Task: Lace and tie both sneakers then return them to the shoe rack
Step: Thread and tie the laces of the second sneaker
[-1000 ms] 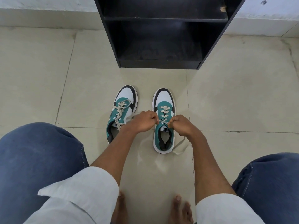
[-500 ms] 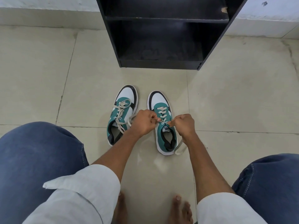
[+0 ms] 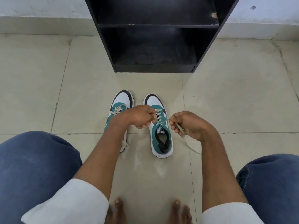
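Note:
Two teal, white and black sneakers stand side by side on the tiled floor, toes pointing away from me. The right sneaker (image 3: 161, 136) has a cream lace (image 3: 181, 133) threaded up to its top eyelets. My left hand (image 3: 139, 116) pinches one end of that lace at the sneaker's left side. My right hand (image 3: 186, 125) grips the other end, pulled out to the right, with the loose tail trailing on the floor. The left sneaker (image 3: 121, 102) is partly hidden behind my left forearm, its laces lying loose.
A black shoe rack (image 3: 155, 46) with open shelves stands straight ahead against the white wall. My knees in blue jeans (image 3: 32, 167) fill both lower corners, and my bare feet (image 3: 116, 210) rest on the beige tiles (image 3: 234, 102) below the sneakers.
My right hand has drawn its lace end outward to the right, away from the sneaker. The right sneaker's heel has swung slightly right. My left hand stays at the eyelets.

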